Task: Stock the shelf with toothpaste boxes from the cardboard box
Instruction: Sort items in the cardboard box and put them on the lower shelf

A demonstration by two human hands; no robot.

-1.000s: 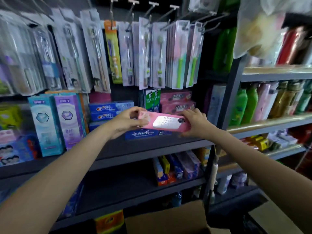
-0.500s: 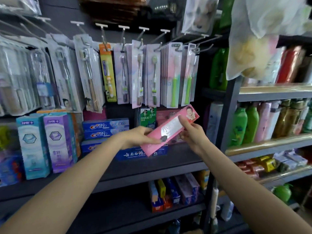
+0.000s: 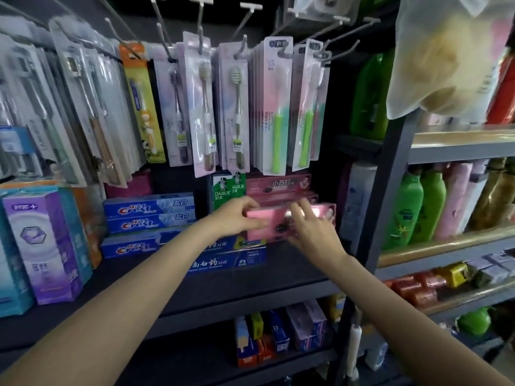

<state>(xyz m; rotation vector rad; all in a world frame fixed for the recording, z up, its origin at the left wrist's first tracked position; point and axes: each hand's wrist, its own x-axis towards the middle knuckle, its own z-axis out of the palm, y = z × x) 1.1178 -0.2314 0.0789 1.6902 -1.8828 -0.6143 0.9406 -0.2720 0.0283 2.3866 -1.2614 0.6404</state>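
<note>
A pink toothpaste box (image 3: 274,222) lies level in front of a stack of matching pink boxes (image 3: 278,185) on the dark shelf (image 3: 250,291). My left hand (image 3: 237,215) grips its left end. My right hand (image 3: 306,227) lies over its right half, fingers spread on the front face. The box sits just above blue toothpaste boxes (image 3: 228,260) lying flat on the shelf. The cardboard box is out of view.
Blue Crest boxes (image 3: 147,221) are stacked to the left, with green Darlie boxes (image 3: 227,190) behind my left hand. Packaged toothbrushes (image 3: 237,107) hang on hooks close above. A dark upright post (image 3: 390,190) stands right of the stack, with shampoo bottles (image 3: 412,207) beyond.
The pink box has turned from tilted to level and moved forward against the pink stack. Both hands went with it, and the view has come closer to the shelf.
</note>
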